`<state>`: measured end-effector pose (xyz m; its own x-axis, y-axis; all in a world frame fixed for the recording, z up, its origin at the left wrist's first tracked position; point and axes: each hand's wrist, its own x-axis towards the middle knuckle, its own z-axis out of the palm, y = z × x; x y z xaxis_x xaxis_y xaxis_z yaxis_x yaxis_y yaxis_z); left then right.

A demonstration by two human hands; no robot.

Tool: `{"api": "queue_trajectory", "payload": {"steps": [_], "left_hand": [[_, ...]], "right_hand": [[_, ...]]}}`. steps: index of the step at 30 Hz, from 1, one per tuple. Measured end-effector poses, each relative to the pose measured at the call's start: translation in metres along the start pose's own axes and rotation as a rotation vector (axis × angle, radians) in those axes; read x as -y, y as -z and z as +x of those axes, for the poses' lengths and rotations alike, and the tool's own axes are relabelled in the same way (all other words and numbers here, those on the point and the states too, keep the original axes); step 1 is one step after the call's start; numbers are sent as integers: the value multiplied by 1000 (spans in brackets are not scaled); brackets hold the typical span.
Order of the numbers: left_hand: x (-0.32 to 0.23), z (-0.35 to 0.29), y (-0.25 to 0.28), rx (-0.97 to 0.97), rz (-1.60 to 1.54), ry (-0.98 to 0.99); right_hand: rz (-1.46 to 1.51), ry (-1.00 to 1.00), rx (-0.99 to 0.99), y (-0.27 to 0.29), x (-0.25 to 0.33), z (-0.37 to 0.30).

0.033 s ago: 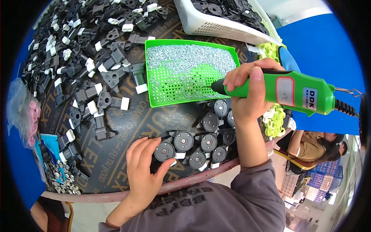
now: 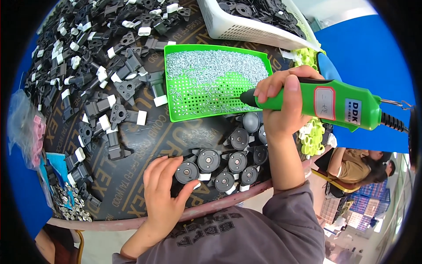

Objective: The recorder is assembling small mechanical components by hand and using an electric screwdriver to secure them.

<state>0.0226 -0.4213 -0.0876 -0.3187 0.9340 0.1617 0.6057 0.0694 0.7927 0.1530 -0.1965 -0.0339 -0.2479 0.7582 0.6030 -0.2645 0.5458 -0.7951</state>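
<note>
My right hand (image 2: 283, 99) is wrapped round a green electric screwdriver (image 2: 338, 103), held nearly level. Its dark nose (image 2: 248, 97) points left over a green perforated tray (image 2: 169, 115), where small silvery screws (image 2: 215, 64) lie heaped towards the far side. Near the table's front edge, my left hand (image 2: 161, 193) curves its fingers and thumb round the edge of a round black part (image 2: 187, 172). Similar round black assemblies (image 2: 237, 162) with white ends stand in a cluster to its right; my right forearm hides some of them.
Many loose black brackets (image 2: 127, 89) with white tips cover the table's left and far side. A white basket (image 2: 246, 37) of black parts stands beyond the tray. Yellow-green rings (image 2: 311, 137) lie at right. Small metal pieces (image 2: 74, 202) sit at the near left. Another person (image 2: 351, 169) is at far right.
</note>
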Motion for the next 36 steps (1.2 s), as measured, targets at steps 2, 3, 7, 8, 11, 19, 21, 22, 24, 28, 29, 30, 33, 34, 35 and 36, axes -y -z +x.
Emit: {"api": "queue_trajectory", "payload": {"steps": [2, 3, 7, 8, 11, 19, 21, 22, 24, 28, 29, 30, 33, 34, 35, 36], "left_hand": [[1, -2, 2, -6, 8, 2], [1, -2, 1, -9, 11, 0], [1, -1, 0, -16, 10, -5], [0, -1, 0, -8, 6, 0], [3, -3, 1, -15, 6, 26], [7, -5, -1, -45, -42, -3], [7, -5, 0, -44, -57, 7], [7, -5, -1, -42, -62, 7], [7, -5, -1, -45, -67, 9], [6, -6, 0, -37, -60, 17], [6, -6, 0, -38, -59, 19], [6, -6, 0, -37, -61, 20], [6, -6, 0, -36, -56, 21], [6, -6, 0, -29, -53, 25], [6, -5, 0, -22, -48, 30], [6, -5, 1, -14, -45, 29]], "right_hand": [[6, 13, 2, -3, -1, 1], [5, 12, 1, -2, -1, 1], [36, 36, -17, -1, 1, 0], [73, 56, -53, -1, 2, 0], [206, -36, 44, -4, 41, -11], [410, 58, 691, -35, 93, -48], [431, 65, 766, -41, 87, -54], [432, 64, 772, -44, 85, -58], [452, 24, 632, -50, 84, -67], [482, 49, 578, -52, 80, -71], [484, 47, 579, -52, 79, -71], [481, 46, 583, -51, 79, -72], [476, 36, 585, -51, 78, -72], [476, 30, 584, -50, 77, -72], [484, 24, 592, -50, 77, -72], [487, 20, 599, -50, 76, -71]]}}
